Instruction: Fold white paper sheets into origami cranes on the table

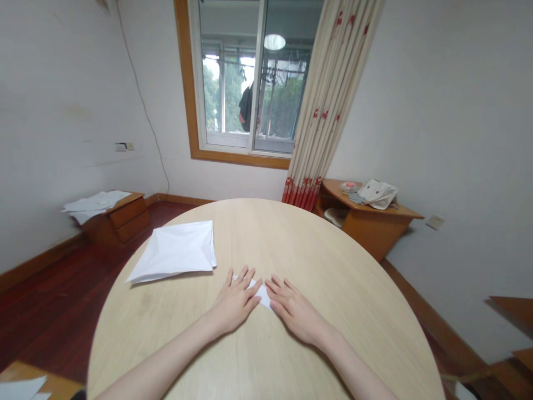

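Both my hands lie flat on a round light-wood table (333, 266). My left hand (235, 300) is open, fingers stretched out over a small folded white paper (262, 294). My right hand (292, 310) is open too, its fingertips pressing the paper's right side. Most of that paper is hidden under my fingers. A stack of white paper sheets (177, 251) lies on the table to the left of my left hand, apart from it.
A low wooden cabinet (120, 218) with white sheets on top stands at the left wall. A wooden corner desk (366, 219) with a cloth bag sits at the right, beside a curtain (328, 105) and window. White paper shows at the bottom left corner.
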The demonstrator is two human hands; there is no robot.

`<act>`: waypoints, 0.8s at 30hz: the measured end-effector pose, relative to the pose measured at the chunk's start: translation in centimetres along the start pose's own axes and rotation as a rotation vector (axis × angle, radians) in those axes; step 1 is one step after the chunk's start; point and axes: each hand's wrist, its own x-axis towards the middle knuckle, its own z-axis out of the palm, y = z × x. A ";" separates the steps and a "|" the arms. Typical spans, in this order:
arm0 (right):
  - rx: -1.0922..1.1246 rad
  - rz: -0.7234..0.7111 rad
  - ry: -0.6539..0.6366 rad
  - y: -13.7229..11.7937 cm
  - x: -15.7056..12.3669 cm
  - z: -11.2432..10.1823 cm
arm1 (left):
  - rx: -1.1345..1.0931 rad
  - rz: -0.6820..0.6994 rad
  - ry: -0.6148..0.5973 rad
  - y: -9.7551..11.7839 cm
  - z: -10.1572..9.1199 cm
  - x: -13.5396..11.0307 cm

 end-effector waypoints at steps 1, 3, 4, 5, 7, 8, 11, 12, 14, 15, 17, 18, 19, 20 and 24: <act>0.004 -0.014 0.009 -0.1 0.0 -0.1 | 0.008 -0.003 0.015 0.0 0.1 0.0; 0.003 -0.038 0.026 -0.4 -0.1 -0.3 | 0.021 -0.004 0.034 0.0 0.2 0.0; -0.003 -0.044 0.031 -0.5 -0.2 -0.3 | 0.026 -0.006 0.039 0.0 0.2 0.0; -0.011 -0.049 0.034 -0.6 -0.2 -0.4 | 0.030 -0.011 0.044 -0.1 0.2 0.1; -0.021 -0.059 0.044 -0.7 -0.2 -0.4 | 0.031 -0.019 0.065 -0.1 0.3 0.1; -0.023 -0.067 0.053 -0.7 -0.2 -0.4 | 0.026 -0.020 0.082 -0.1 0.3 0.2; -0.034 -0.080 0.080 -0.8 -0.2 -0.4 | -0.010 -0.013 0.147 -0.1 0.2 0.2; -0.041 -0.080 0.084 -0.8 -0.2 -0.4 | -0.028 -0.012 0.174 -0.1 0.2 0.2; -0.045 -0.082 0.088 -0.9 -0.2 -0.5 | -0.080 -0.016 0.235 -0.1 0.1 0.1; -0.041 -0.090 0.091 -1.0 -0.2 -0.6 | -0.117 -0.018 0.264 0.0 0.0 0.1; -0.026 -0.121 0.102 -1.2 -0.3 -0.7 | -0.206 -0.020 0.299 0.0 -0.1 0.0; -0.023 -0.141 0.109 -1.2 -0.3 -0.8 | -0.249 -0.018 0.303 0.1 -0.1 0.0; -0.025 -0.160 0.115 -1.2 -0.3 -0.8 | -0.289 -0.010 0.296 0.1 -0.2 0.0; -0.033 -0.175 0.123 -1.0 -0.3 -0.8 | -0.324 0.004 0.283 0.1 -0.2 0.0; -0.061 -0.212 0.168 -0.1 -0.2 -0.3 | -0.422 0.063 0.239 -0.1 -0.4 0.1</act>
